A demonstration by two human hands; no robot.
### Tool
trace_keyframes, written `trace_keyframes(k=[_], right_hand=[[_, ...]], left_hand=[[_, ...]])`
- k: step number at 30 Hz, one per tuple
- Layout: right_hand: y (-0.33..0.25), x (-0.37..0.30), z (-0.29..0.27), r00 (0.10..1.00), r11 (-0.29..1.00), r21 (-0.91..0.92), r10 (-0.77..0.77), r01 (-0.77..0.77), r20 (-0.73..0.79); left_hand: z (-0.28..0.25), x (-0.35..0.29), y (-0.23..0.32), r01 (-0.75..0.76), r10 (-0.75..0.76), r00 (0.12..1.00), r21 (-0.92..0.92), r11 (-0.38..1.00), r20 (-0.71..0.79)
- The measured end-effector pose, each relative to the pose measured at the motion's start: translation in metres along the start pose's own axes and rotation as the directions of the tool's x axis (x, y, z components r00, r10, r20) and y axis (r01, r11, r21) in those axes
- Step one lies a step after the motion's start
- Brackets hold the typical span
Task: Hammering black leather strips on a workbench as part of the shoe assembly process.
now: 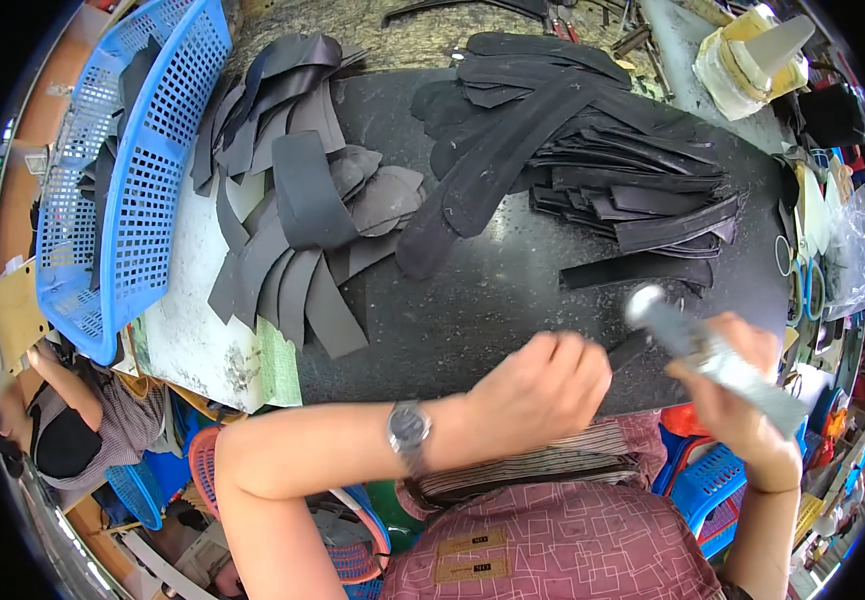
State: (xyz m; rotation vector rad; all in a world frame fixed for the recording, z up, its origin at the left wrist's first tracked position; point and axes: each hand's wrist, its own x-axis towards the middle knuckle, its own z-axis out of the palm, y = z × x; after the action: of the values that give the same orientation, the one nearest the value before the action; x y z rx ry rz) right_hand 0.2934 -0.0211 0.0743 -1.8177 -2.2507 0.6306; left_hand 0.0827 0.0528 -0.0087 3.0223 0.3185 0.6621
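My left hand [543, 385], a watch on its wrist, is closed over the near edge of the black work surface. A short black leather strip [633, 350] pokes out from its fingers. To the right, my right hand [738, 385] grips a hammer [688, 335], blurred by motion, its shiny round face tilted up and to the left above the surface. Beyond the hammer lies a stack of narrow black leather strips [643, 195]. Wider black leather pieces [503, 150] overlap at the back middle, and dark grey pieces [313, 200] are heaped on the left.
A blue plastic basket [143, 190] holding dark pieces stands at the left. At the back right is a yellowish glue-stained container [748, 60]. Scissors [808, 285] and a clear plastic bag [861, 250] lie along the right. Another person [93, 420] sits at the far left.
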Motion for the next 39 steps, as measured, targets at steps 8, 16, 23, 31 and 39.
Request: trace_keyframes(k=[8, 16, 23, 31, 39], right_hand=[[0.013, -0.038, 0.006, 0.971, 0.985, 0.170, -0.063, 0.023, 0.230], [0.023, 0.037, 0.038, 0.966, 0.965, 0.129, -0.206, 0.226, -0.155], [0.042, 0.058, 0.026, 0.920, 0.994, 0.023, -0.091, 0.108, -0.381], [0.052, 0.059, 0.024, 0.910, 0.989, 0.084, -0.076, 0.121, -0.409], [0.047, 0.014, -0.002, 0.978, 0.977, 0.207, -0.015, 0.059, -0.210]], left_hand=[[0.001, 0.080, -0.084, 0.402, -0.383, 0.900, 0.056, 0.914, -0.206], [0.008, 0.082, -0.119, 0.671, -0.673, 0.738, -0.168, 0.723, 0.050], [0.011, 0.092, -0.126, 0.697, -0.699, 0.715, 0.061, 0.715, 0.016], [-0.015, 0.067, -0.136, 0.653, -0.769, 0.612, -0.431, 0.623, -0.185], [-0.016, 0.045, -0.001, 0.403, -0.077, 0.896, -0.727, 0.556, 0.438]])
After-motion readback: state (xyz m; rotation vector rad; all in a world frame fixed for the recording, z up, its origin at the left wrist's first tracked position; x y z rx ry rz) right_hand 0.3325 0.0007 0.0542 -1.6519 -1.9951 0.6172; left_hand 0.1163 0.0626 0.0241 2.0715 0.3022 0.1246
